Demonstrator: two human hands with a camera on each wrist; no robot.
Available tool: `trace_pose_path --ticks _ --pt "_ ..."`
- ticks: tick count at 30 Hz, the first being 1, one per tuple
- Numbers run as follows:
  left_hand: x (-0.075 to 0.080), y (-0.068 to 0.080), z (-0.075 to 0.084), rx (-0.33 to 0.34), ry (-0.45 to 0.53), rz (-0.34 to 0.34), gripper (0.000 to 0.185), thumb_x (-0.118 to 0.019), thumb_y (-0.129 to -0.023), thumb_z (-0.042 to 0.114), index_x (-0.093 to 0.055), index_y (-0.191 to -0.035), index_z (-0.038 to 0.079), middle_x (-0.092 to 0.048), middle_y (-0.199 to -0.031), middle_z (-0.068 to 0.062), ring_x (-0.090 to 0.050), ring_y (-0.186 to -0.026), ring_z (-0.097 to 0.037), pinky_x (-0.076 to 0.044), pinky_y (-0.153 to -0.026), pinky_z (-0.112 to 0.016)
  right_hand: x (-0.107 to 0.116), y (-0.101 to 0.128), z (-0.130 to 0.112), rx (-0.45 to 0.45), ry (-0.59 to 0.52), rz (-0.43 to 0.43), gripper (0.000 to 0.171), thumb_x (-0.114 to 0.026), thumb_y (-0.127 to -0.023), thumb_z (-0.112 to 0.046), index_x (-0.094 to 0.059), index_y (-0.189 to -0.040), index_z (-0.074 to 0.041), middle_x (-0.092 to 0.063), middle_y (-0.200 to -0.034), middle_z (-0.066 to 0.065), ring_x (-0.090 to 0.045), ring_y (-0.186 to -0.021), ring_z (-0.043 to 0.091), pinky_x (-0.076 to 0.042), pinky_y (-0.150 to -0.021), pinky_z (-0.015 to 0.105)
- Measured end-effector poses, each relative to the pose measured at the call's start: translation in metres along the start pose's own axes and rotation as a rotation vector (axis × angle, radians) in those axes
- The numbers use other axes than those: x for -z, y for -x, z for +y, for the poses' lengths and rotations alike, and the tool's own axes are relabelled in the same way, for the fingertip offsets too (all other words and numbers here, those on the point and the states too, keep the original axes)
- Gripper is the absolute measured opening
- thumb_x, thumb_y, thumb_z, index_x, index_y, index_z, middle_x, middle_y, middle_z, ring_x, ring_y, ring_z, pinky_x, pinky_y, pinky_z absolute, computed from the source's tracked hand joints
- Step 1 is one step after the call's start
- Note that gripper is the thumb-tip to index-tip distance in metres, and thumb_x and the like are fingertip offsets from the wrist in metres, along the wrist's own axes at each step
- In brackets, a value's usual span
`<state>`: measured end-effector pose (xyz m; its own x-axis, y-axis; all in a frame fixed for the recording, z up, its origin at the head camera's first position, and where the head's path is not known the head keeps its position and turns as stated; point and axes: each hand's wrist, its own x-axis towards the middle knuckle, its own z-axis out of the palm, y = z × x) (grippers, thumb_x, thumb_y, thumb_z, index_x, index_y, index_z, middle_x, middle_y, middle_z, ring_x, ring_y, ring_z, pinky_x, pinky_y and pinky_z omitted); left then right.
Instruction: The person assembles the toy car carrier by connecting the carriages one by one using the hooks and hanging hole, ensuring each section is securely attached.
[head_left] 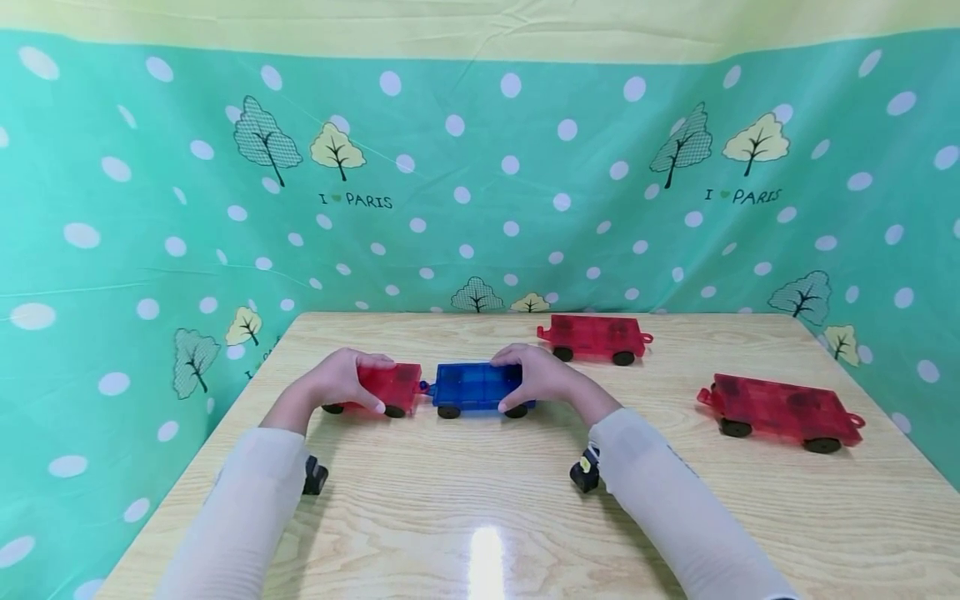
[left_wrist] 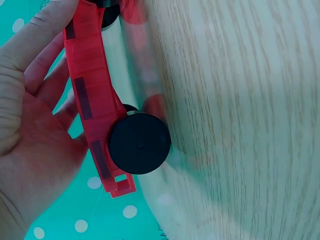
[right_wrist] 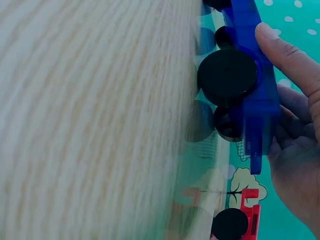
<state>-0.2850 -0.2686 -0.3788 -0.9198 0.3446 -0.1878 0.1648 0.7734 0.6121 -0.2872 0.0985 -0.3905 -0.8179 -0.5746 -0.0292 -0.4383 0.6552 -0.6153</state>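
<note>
A red toy wagon (head_left: 390, 387) with black wheels stands on the wooden table (head_left: 480, 508), joined end to end with a blue wagon (head_left: 477, 387). My left hand (head_left: 343, 379) grips the red wagon (left_wrist: 92, 100) from above, thumb on its near side. My right hand (head_left: 538, 375) grips the right end of the blue wagon (right_wrist: 252, 85), thumb along its near edge. Black wheels (left_wrist: 139, 143) show close up in the left wrist view, and the blue wagon's wheel (right_wrist: 227, 76) in the right wrist view.
Two more red wagons stand on the table: one at the back (head_left: 594, 337), one at the right (head_left: 783, 410). A green dotted cloth (head_left: 480, 183) hangs behind and around the table. Small black wrist cameras (head_left: 585, 473) sit under each sleeve.
</note>
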Motion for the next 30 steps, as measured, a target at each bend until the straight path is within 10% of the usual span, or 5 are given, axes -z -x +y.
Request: trace_pose_path --ticks 30 --pt "0.002 0.002 -0.002 -0.003 0.034 -0.005 0.077 -0.097 -0.076 0.011 -0.065 -0.145 0.002 -0.059 -0.152 -0.025 -0.059 -0.128 -0.043 -0.06 -0.099 -0.046 0.007 0.04 0.009 0.047 -0.269 0.238 0.052 -0.088 -0.088 -0.015 -0.072 -0.137 -0.007 -0.063 -0.148 0.016 -0.052 -0.144 0.043 -0.04 -0.12 0.068"
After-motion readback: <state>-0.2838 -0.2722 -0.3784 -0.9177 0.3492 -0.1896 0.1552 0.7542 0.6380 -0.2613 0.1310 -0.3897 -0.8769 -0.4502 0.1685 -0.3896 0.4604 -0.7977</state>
